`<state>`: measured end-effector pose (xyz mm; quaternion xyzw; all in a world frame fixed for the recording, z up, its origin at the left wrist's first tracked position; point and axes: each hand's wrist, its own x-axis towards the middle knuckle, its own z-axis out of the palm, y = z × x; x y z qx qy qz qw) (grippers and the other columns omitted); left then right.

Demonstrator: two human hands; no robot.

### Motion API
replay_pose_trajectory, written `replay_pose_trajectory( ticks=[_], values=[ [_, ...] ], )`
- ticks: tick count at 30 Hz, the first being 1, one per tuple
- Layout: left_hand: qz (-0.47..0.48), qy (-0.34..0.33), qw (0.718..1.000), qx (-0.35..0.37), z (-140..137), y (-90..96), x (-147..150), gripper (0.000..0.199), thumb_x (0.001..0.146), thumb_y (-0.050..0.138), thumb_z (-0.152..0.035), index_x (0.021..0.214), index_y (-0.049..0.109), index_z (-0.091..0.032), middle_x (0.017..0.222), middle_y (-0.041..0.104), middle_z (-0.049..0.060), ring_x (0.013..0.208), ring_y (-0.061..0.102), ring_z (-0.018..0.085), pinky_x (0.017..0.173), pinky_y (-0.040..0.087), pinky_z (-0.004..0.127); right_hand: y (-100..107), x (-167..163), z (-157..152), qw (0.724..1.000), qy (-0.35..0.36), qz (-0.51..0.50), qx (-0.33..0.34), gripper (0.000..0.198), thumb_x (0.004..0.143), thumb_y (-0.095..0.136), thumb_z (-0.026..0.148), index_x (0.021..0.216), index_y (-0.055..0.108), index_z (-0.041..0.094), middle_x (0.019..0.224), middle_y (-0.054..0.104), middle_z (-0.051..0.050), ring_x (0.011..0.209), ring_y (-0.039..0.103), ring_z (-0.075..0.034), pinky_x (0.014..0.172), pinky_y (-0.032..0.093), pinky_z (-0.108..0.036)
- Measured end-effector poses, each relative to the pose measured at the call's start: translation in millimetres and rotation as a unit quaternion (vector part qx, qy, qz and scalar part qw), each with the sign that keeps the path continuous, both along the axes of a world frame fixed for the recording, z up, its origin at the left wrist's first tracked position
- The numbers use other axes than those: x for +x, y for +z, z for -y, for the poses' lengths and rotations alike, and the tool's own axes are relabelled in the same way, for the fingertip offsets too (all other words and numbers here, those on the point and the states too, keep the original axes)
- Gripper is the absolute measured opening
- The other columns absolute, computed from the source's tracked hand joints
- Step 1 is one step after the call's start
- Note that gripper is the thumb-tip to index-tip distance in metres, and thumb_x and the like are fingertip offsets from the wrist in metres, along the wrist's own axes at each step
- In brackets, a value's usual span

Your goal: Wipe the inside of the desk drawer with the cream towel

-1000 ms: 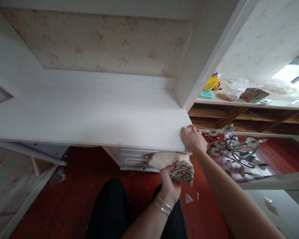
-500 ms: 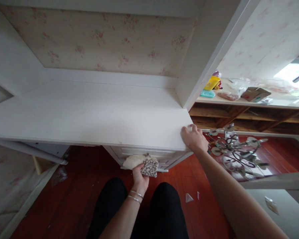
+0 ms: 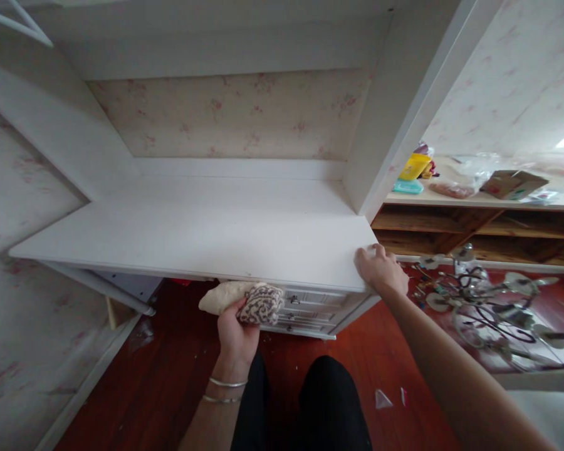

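In the head view, you are holding a folded cloth (image 3: pixel 216 297) in your left hand (image 3: pixel 239 338), just below the middle of the frame. The cloth is showing a plain cream part on the left and a dark scrolled pattern on the right, and its long axis is running roughly left to right, nearly along the front edge of the white surface (image 3: pixel 216 219). It is overlapping that edge and part of the drawers (image 3: pixel 319 304) in the view; you cannot tell from here whether it is touching either. Your left thumb is pressing on it near where the cream meets the pattern, while the other fingers are mostly hiding behind it, so the cloth is being pinched, with the top of the surface lying just beyond it, upward in the frame.

Your right hand (image 3: pixel 384 272) is resting on the front right corner of the surface, right of centre, well apart from the cloth. Its fingers are bending at the corner, holding no loose thing; how firmly they are gripping cannot be told. The left hand is plainly the nearer one to the cloth.

At the right, a chandelier (image 3: pixel 512 314) is lying on the red floor (image 3: pixel 178 376).
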<state>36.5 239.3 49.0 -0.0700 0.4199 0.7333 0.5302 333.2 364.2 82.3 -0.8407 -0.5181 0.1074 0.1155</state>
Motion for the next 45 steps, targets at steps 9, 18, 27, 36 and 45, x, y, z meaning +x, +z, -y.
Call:
replay_pose_trajectory(
  ticks=[9, 18, 27, 36, 45],
  values=[
    [-0.324, 0.2, 0.924, 0.009, -3.2, 65.6, -52.1, 0.042, 0.066, 0.065, -0.011, 0.108, 0.061, -0.016, 0.103, 0.069, 0.005, 0.098, 0.066, 0.02, 0.091, 0.055, 0.036, 6.0, -1.1, 5.8, 1.0, 0.009, -0.008, 0.002, 0.068, 0.091, 0.021, 0.063, 0.14, 0.044, 0.024, 0.13, 0.052, -0.02, 0.112, 0.057, -0.041, 0.088, 0.045, -0.055],
    [-0.871, -0.172, 0.457, 0.053, -94.4, 41.0, -61.0, 0.07, 0.07, 0.047, -0.002, 0.133, 0.057, -0.03, 0.148, 0.047, 0.001, 0.137, 0.041, 0.023, 0.117, 0.026, 0.042, 6.7, -0.2, 4.2, 1.0, 0.011, -0.006, 0.002, 0.066, 0.092, 0.022, 0.062, 0.141, 0.043, 0.023, 0.127, 0.053, -0.019, 0.111, 0.057, -0.04, 0.087, 0.045, -0.053],
    [-0.89, -0.317, 0.305, 0.118, -122.7, 35.0, -71.0, 0.068, 0.074, 0.049, -0.009, 0.138, 0.053, -0.033, 0.147, 0.047, -0.001, 0.141, 0.035, 0.023, 0.12, 0.013, 0.046, 5.4, 0.3, 1.7, 1.0, 0.007, -0.004, -0.003, 0.063, 0.092, 0.023, 0.059, 0.141, 0.042, 0.024, 0.128, 0.052, -0.019, 0.111, 0.057, -0.037, 0.088, 0.045, -0.052],
    [-0.889, -0.29, 0.342, 0.087, -120.3, 57.5, -106.2, 0.054, 0.086, 0.039, -0.023, 0.137, 0.053, -0.027, 0.159, 0.028, 0.001, 0.144, 0.027, 0.029, 0.118, 0.008, 0.058, 5.3, -0.9, 1.1, 1.0, 0.003, -0.004, 0.001, 0.064, 0.092, 0.025, 0.061, 0.14, 0.043, 0.024, 0.128, 0.052, -0.019, 0.111, 0.057, -0.039, 0.089, 0.045, -0.053],
    [-0.87, -0.168, 0.427, -0.181, -127.6, 24.5, -178.9, 0.045, 0.09, 0.035, -0.019, 0.128, 0.058, -0.015, 0.14, 0.054, 0.013, 0.131, 0.046, 0.026, 0.11, 0.033, 0.045, 5.2, -2.5, 0.3, 1.0, 0.0, -0.003, 0.0, 0.064, 0.091, 0.025, 0.062, 0.141, 0.042, 0.025, 0.128, 0.052, -0.018, 0.111, 0.058, -0.039, 0.089, 0.044, -0.054]
  ],
)
